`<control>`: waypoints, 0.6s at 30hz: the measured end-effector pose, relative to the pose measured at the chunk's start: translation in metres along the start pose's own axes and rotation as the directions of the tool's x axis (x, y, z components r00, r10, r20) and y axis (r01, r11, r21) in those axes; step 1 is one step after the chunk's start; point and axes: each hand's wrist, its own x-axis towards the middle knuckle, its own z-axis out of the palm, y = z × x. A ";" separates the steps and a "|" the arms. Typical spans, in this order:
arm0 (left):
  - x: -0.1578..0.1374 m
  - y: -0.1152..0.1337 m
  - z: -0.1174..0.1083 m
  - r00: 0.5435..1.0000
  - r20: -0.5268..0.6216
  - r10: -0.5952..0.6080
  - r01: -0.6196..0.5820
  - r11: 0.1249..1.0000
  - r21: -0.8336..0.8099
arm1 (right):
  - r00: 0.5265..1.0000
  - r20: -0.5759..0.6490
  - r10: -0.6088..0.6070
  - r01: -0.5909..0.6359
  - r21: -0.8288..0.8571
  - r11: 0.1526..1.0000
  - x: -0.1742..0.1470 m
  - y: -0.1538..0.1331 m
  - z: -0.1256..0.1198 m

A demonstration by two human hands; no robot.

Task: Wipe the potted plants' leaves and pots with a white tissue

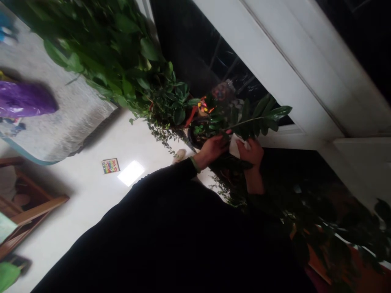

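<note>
My right hand (pixel 252 154) is closed around a crumpled white tissue (pixel 234 145), which touches the dark leaves of a potted plant (pixel 269 116). A long glossy stem of that plant arches just above the hand, towards the window. To the left, my left hand (pixel 210 151) reaches in among the foliage beside the pot (pixel 193 136). Its fingers are bent together at the plant, and what they grip is hidden in shadow and leaves. A dark leaf hangs below the tissue, between both wrists.
Bushy green plants (pixel 122 44) crowd the upper left, and more leafy stems (pixel 336 224) stand at lower right. A white window frame (pixel 275 53) runs along the right. On the floor lies a small colourful book (pixel 110 166). A purple bag (pixel 26 99) rests on a covered bed.
</note>
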 end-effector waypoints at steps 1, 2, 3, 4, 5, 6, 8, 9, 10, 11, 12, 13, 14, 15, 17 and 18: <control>-0.001 0.000 0.001 1.000 -0.015 -0.011 0.011 1.000 -0.023 | 0.999 -0.024 -0.023 0.022 -0.026 0.999 0.003 0.001 0.002; -0.002 0.000 0.001 0.999 -0.031 -0.020 0.019 0.999 -0.042 | 0.998 -0.038 -0.044 0.042 -0.053 0.998 0.005 0.002 0.005; -0.002 0.000 0.001 0.998 -0.048 -0.027 0.024 0.998 -0.056 | 0.997 -0.045 -0.066 0.063 -0.083 0.995 0.006 0.001 0.007; -0.002 -0.001 0.000 0.997 -0.065 -0.031 0.027 0.997 -0.067 | 0.995 -0.051 -0.087 0.081 -0.119 0.990 0.006 0.000 0.009; -0.002 -0.001 -0.001 0.996 -0.078 -0.031 0.025 0.997 -0.074 | 0.992 -0.057 -0.109 0.099 -0.157 0.983 0.006 -0.001 0.010; -0.001 -0.001 -0.002 0.995 -0.089 -0.033 0.026 0.997 -0.078 | 0.990 -0.051 -0.135 0.123 -0.192 0.974 0.006 -0.003 0.012; 0.002 -0.002 -0.005 0.995 -0.099 -0.030 0.022 0.997 -0.077 | 0.981 -0.022 -0.191 0.180 -0.238 0.954 0.005 -0.006 0.017; 0.003 -0.003 -0.006 0.995 -0.101 -0.022 0.015 0.997 -0.071 | 0.977 -0.009 -0.214 0.205 -0.250 0.946 0.005 -0.007 0.019; 0.005 -0.005 -0.007 0.994 -0.105 -0.014 0.008 0.998 -0.062 | 0.972 0.005 -0.233 0.227 -0.255 0.940 0.006 -0.006 0.022; 0.007 -0.006 -0.008 0.995 -0.102 0.000 -0.005 0.999 -0.050 | 0.968 0.015 -0.250 0.245 -0.259 0.934 0.006 -0.005 0.026; 0.008 -0.008 -0.009 0.995 -0.092 0.021 -0.025 0.999 -0.038 | 0.965 0.020 -0.263 0.258 -0.265 0.929 0.007 -0.004 0.029; 0.008 -0.010 -0.010 0.996 -0.070 0.047 -0.049 0.999 -0.024 | 0.961 0.021 -0.275 0.270 -0.272 0.924 0.008 -0.001 0.033; 0.008 -0.011 -0.010 0.997 -0.043 0.070 -0.071 0.997 -0.009 | 0.958 0.021 -0.287 0.282 -0.276 0.919 0.009 0.002 0.036; 0.007 -0.012 -0.010 0.996 -0.017 0.090 -0.090 0.996 0.002 | 0.955 0.014 -0.295 0.287 -0.276 0.917 0.010 0.004 0.039; 0.004 -0.013 -0.009 0.994 0.000 0.112 -0.112 0.994 0.004 | 0.958 -0.027 -0.285 0.268 -0.272 0.924 0.013 0.008 0.044; 0.001 -0.013 -0.007 0.995 -0.010 0.104 -0.104 0.995 0.000 | 0.960 -0.051 -0.274 0.250 -0.271 0.929 0.014 0.009 0.046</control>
